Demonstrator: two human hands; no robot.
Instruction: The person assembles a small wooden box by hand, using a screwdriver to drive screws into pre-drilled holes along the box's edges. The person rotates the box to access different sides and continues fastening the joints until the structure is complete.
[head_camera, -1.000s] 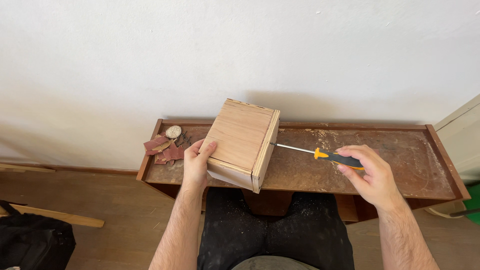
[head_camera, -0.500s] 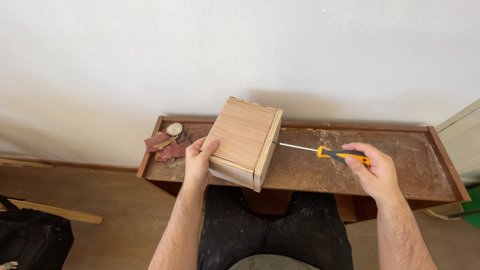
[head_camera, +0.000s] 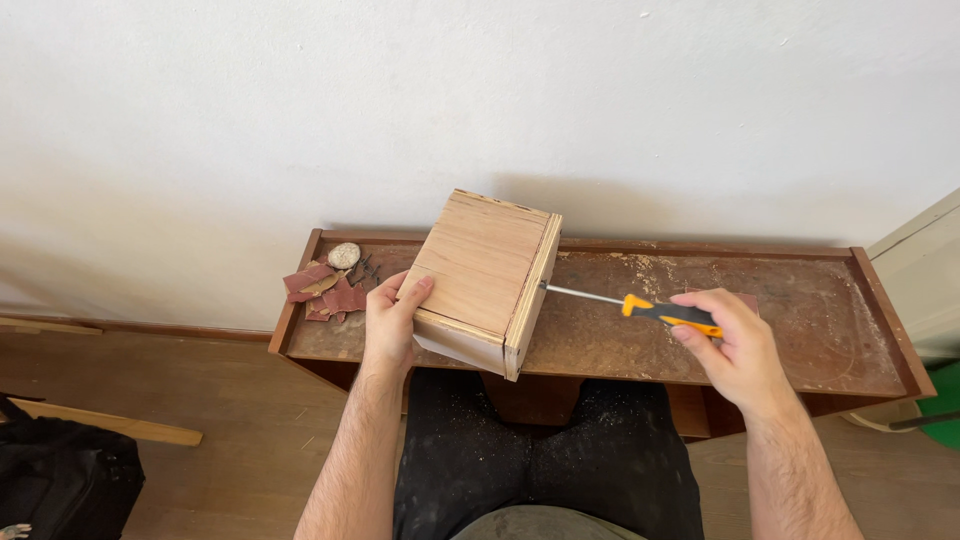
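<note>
A light plywood box (head_camera: 485, 270) stands tilted on a low brown workbench (head_camera: 820, 330). My left hand (head_camera: 393, 318) grips the box's near left edge and steadies it. In my right hand (head_camera: 735, 348) is a screwdriver with an orange and black handle (head_camera: 668, 313). Its metal shaft runs left, and the tip touches the box's right side face near the top edge.
Scraps of reddish sandpaper (head_camera: 325, 292), a round disc (head_camera: 344, 255) and a few dark screws lie at the bench's left end. Sawdust covers the bench top. A wooden strip (head_camera: 100, 422) and a black bag (head_camera: 60, 480) lie on the floor at left.
The screwdriver tip has stayed against the box's right side while my right hand shifted slightly right. The box and my left hand have barely moved.
</note>
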